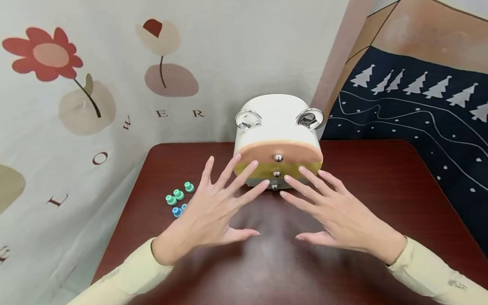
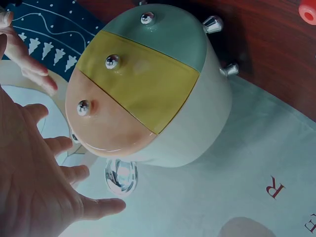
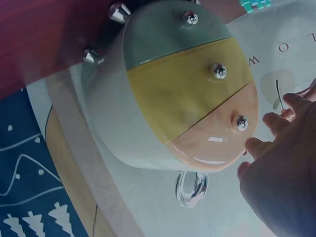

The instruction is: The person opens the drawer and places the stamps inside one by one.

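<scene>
Both hands are held over the table with fingers spread and nothing in them. My left hand [image 1: 209, 208] is nearest the left front of a small white rounded drawer cabinet [image 1: 278, 110]. On the other side, my right hand [image 1: 345, 216] reaches toward the cabinet's right front, its fingertips overlapping the lower drawers in the head view. The cabinet has a peach top drawer [image 3: 210, 136], a yellow middle drawer [image 2: 143, 81] and a green bottom drawer [image 2: 168, 32], all closed, each with a silver ball knob. Silver ear-like rings [image 1: 248, 120] stick out on top.
Left of my left hand stand several small green peg-like pieces [image 1: 178, 194], with blue ones [image 1: 177, 212] partly behind the hand. A red piece [image 2: 308, 12] shows at the left wrist view's corner. Printed cloth [image 1: 228, 51] hangs behind the dark red-brown table [image 1: 381, 169].
</scene>
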{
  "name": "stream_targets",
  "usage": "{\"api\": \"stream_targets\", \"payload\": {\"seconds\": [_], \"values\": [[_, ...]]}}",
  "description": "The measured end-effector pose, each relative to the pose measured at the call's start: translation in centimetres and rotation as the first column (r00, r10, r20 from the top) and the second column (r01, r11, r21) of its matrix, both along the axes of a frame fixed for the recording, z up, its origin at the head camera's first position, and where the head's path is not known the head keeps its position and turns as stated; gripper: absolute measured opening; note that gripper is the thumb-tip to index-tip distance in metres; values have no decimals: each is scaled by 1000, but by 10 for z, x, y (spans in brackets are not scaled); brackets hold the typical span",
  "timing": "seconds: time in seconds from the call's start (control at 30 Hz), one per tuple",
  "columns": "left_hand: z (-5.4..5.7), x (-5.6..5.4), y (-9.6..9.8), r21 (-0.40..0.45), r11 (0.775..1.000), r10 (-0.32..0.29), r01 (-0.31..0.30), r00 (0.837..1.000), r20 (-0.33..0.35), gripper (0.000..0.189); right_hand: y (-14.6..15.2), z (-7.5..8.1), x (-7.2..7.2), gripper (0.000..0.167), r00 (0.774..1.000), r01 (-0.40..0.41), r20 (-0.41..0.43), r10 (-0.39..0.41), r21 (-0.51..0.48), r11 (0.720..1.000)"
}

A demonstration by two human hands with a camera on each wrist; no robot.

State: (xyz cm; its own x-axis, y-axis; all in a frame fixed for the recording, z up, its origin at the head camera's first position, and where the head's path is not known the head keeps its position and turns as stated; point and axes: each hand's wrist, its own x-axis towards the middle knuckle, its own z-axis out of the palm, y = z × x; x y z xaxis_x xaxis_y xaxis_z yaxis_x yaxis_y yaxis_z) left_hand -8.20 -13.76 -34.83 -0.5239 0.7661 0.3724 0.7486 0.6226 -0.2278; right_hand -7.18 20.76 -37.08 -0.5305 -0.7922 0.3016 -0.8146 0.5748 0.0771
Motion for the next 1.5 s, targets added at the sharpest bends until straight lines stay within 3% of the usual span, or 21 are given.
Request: {"api": "stream_targets", "payload": {"seconds": [0.17,0.27,0.37,0.47,0.63,0.8,1.03,1.13,1.23,1.37,1.5], "values": [[-4,0,-1,23,1000,4,-4,1000,3,100,2,0,-1,82,1000,-19,3,19,-14,1000],[-7,-1,-1,39,999,12,-12,1000,14,99,3,1,-7,77,998,-62,0,62,-82,995],[-12,-5,3,88,996,10,-15,998,57,96,4,5,-18,68,990,-142,-17,142,-199,970],[-19,-11,10,183,983,-6,-15,994,113,89,5,10,-31,61,975,-218,-34,218,-313,925],[-31,-21,27,406,913,-62,-36,972,226,69,12,16,-51,60,970,-237,-51,236,-399,886],[-41,-31,40,536,840,-77,-82,961,267,52,19,19,-69,70,989,-147,-40,145,-460,876],[-39,-43,54,592,799,-92,-106,951,295,43,24,20,-87,84,1000,-9,-16,1,-532,847],[-37,-46,60,619,778,-100,-104,953,286,41,23,22,-95,86,999,52,32,-42,-577,815],[-38,-49,66,660,744,-125,-102,949,288,42,19,24,-104,88,994,101,98,-51,-624,775],[-42,-50,71,728,678,-167,-105,942,291,39,11,25,-117,78,977,151,213,-8,-666,730],[-45,-54,82,798,591,-205,-117,935,288,32,6,30,-128,73,956,203,292,9,-685,700]]}}
